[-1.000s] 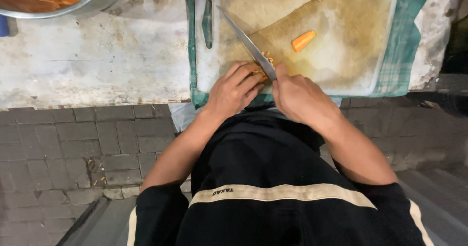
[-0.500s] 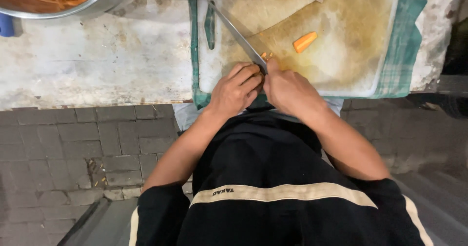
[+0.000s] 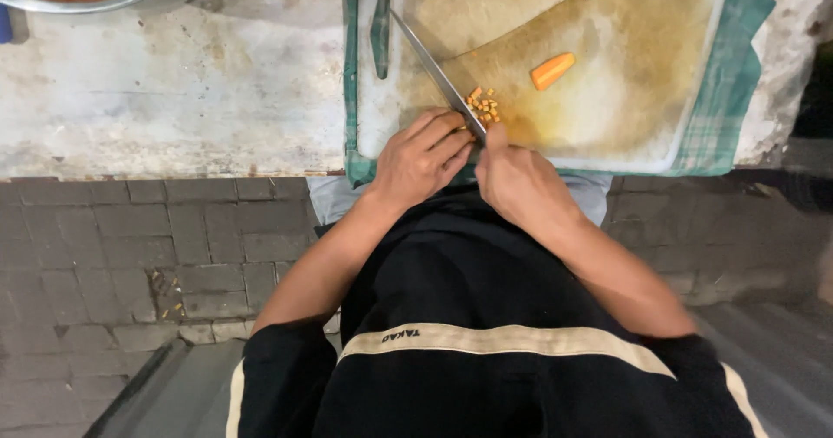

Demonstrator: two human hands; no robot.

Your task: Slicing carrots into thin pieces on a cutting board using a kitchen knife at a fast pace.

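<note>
Orange carrot dice (image 3: 482,107), tiny cubes beside the knife blade (image 3: 434,69)

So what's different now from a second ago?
A little pile of diced carrot bits now lies beside the knife blade. The left hand and right hand stay close together at the board's near edge, right hand on the knife. The carrot chunk and cutting board haven't moved.
</note>
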